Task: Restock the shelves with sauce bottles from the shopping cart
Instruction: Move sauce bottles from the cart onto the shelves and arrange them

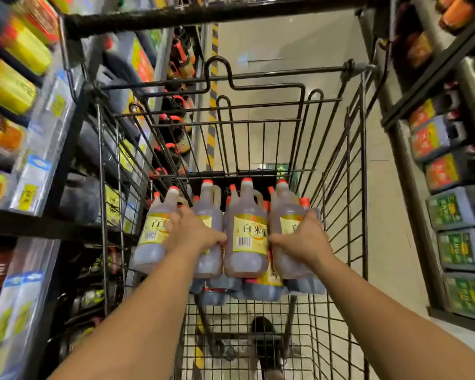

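Observation:
Several amber sauce bottles with orange caps and yellow labels lie in the black wire shopping cart (pixel 337 187), stacked over darker bottles (pixel 261 290) below. My left hand (pixel 192 231) is wrapped around the second bottle from the left (pixel 209 259), beside the leftmost bottle (pixel 151 242). My right hand (pixel 303 239) grips the rightmost bottle (pixel 285 215). One bottle (pixel 248 237) lies untouched between my hands.
Dark metal shelves (pixel 25 220) on the left hold blurred yellow, red and dark bottles close to the cart. Shelves on the right (pixel 455 242) carry jugs with red and green labels. A pale tiled aisle floor (pixel 285 45) runs ahead. A dark shoe (pixel 263 330) shows under the cart.

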`<state>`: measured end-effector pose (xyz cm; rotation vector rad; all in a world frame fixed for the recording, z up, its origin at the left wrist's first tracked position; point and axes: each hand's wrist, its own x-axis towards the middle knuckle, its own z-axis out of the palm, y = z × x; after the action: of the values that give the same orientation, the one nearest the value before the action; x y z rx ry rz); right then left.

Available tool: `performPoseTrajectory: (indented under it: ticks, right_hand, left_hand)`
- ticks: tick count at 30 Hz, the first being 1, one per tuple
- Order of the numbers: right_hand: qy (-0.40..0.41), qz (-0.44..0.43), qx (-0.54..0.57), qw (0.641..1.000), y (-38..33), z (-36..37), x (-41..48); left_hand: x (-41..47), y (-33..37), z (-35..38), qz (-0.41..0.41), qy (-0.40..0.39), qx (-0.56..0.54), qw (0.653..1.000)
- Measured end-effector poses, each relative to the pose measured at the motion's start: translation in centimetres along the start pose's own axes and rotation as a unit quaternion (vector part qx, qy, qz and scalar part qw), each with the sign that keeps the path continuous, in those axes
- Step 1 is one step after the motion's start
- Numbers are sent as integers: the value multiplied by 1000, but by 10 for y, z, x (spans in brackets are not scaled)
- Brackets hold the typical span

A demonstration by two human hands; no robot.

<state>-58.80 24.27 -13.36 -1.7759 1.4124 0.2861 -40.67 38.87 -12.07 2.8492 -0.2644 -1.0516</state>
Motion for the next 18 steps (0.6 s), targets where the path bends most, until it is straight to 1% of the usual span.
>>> performPoseTrajectory:
  ticks: [3, 5, 8, 11, 13, 18]
  right_hand:
    - [17, -15, 22, 1000, 0, -1, -5]
    - [28, -23, 42, 998, 0, -2, -9]
    - [37, -39, 50, 997, 1, -5, -17]
    - [47, -62, 78, 994, 2, -7, -28]
    - [52, -78, 98, 991, 0, -10, -37]
    - [80, -152, 110, 979, -13, -25, -69]
  left_hand:
    - [-13, -7, 8, 37, 44, 6, 998]
    - [-22, -12, 13, 68, 64, -13, 996]
    - [-33, -18, 15, 90, 72, -104, 988]
    - [-45, -30, 17, 105, 79, -199, 971]
    - [-57, -37, 17, 116, 93, -234, 961]
    - [-92, -50, 5, 129, 116, -324, 930]
